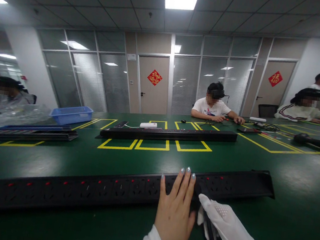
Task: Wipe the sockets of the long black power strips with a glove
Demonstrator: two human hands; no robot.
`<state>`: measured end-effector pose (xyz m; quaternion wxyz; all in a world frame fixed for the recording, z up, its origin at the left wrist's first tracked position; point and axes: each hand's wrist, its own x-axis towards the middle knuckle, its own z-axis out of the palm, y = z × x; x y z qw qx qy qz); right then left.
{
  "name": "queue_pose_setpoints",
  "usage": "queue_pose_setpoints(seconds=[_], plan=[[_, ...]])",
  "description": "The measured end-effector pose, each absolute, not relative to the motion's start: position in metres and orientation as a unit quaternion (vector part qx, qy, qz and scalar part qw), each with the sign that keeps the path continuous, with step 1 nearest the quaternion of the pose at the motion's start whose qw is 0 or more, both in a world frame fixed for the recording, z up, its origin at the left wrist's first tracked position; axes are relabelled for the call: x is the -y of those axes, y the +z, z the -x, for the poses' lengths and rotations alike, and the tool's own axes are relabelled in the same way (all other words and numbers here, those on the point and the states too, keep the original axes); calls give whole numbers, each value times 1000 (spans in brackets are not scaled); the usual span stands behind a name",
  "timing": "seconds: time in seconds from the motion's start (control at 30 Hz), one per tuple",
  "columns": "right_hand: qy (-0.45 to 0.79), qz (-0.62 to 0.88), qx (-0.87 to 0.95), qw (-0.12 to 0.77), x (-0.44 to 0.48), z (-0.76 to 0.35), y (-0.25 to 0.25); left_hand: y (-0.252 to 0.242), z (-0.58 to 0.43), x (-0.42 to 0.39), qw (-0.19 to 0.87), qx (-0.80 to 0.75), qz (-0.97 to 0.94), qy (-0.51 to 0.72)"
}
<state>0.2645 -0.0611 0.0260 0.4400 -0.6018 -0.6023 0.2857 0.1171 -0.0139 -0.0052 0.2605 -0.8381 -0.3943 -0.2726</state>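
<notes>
A long black power strip [61,189] with a row of sockets and small red parts lies across the green table in front of me. My left hand [176,211], bare, rests flat on the strip right of its middle, fingers stretched out. Just right of it, my right hand [220,221] wears a white glove with dotted fingertips and is closed around a black plug at the strip's sockets. From that hand a black cable [212,235] runs down toward the table's front edge. The plug's face is hidden against the strip.
Another black strip [170,134] lies farther back, with a white device [148,125] behind it. At the left are a blue basket [71,115], plastic wrap and dark rails [30,132]. A person [213,103] sits across the table; others are at both sides.
</notes>
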Motion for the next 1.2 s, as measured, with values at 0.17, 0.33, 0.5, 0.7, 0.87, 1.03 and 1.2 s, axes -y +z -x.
queue_pose_setpoints(seconds=[0.17, 0.33, 0.5, 0.7, 0.87, 1.03, 1.2], plan=[[283, 607, 605, 431, 57, -266, 18, -5, -118, 15, 260, 398, 838, -268], [296, 599, 609, 428, 53, -270, 6, -5, -118, 14, 263, 400, 838, -261], [314, 603, 599, 424, 52, -271, 2, -5, -118, 14, 262, 398, 838, -265], [292, 603, 603, 433, 54, -269, 8, -5, -118, 14, 251, 395, 841, -270], [296, 606, 599, 431, 56, -268, 8, -3, -118, 14, 243, 398, 844, -266], [313, 607, 593, 428, 56, -268, 9, -3, -117, 15, 240, 400, 844, -266], [308, 607, 600, 421, 55, -269, 8, -3, -117, 15, 243, 402, 842, -267]])
